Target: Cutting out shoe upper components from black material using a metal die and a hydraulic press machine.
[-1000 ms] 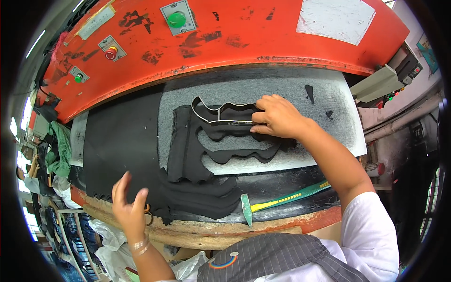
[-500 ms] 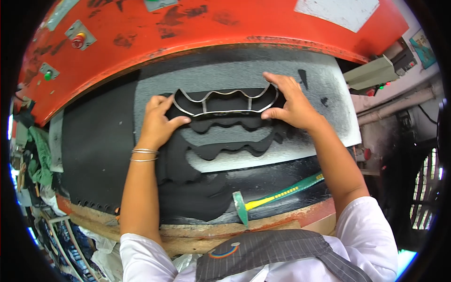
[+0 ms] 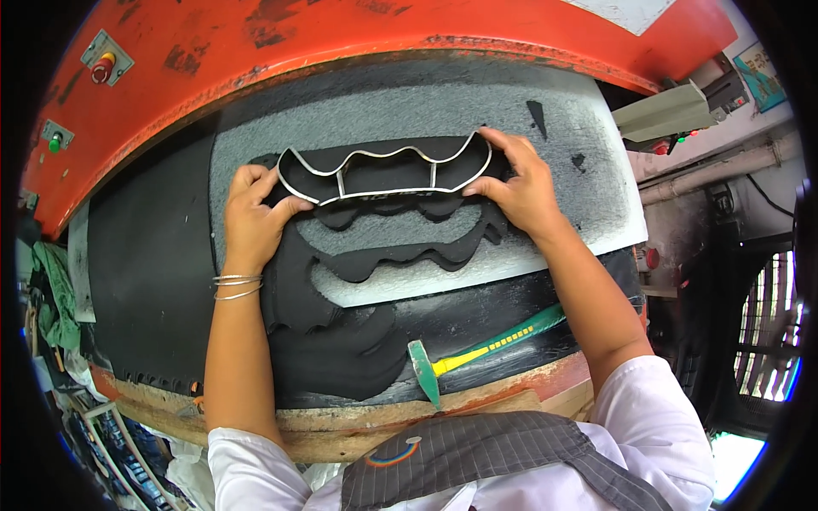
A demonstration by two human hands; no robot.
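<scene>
A curved metal cutting die (image 3: 383, 192), with a wavy far edge and two cross struts, lies over black foam-like sheet material (image 3: 294, 285). My left hand (image 3: 256, 213) grips its left end, thumb on the near side and fingers around the far side. At the opposite end my right hand (image 3: 524, 186) holds it in the same way. Below the die, a wavy-edged black strip (image 3: 400, 258) stretches across the pale board. Whether the die's lower edge presses into the sheet is hidden.
A red machine beam (image 3: 341, 43) spans the far side, with a red button (image 3: 103, 68) and a green button (image 3: 55, 141). A hammer (image 3: 477, 351) lies near the wooden front edge (image 3: 341, 419). Small black scraps (image 3: 536, 117) sit on the pale board (image 3: 596, 187).
The whole view has shifted, so everything appears slightly farther left and higher. Both hands keep their hold on the die, which has hardly moved against the board.
</scene>
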